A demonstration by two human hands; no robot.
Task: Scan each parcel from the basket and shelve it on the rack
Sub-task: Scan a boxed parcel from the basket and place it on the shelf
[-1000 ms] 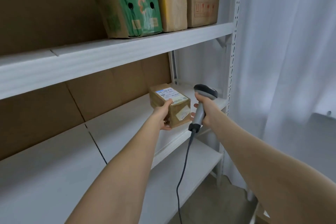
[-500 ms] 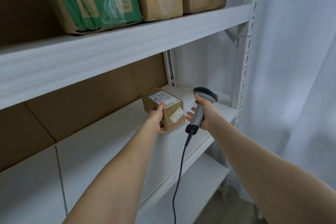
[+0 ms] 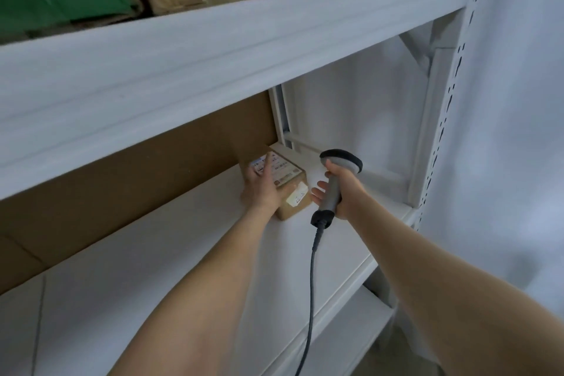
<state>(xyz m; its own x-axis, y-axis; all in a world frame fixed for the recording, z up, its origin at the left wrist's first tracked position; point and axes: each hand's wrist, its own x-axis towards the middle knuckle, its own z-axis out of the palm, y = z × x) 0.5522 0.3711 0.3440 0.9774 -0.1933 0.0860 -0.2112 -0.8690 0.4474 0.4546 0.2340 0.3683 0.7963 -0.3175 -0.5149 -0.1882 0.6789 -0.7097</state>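
brown cardboard parcel (image 3: 292,178) sits far right on the rack's middle shelf (image 3: 183,268), against the back panel. left hand (image 3: 261,190) lies on it, fingers (image 3: 268,165) released and straight. right hand (image 3: 348,190), just right, grasps the scanner (image 3: 332,196).

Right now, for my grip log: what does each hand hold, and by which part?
The right hand grips the scanner by its handle; the left hand lies atop the parcel, fingers straight.

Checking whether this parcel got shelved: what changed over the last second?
The left hand carried the parcel deeper in and set it on the shelf by the back corner; its fingers now lie flat on top. The right hand still grips the scanner beside it.
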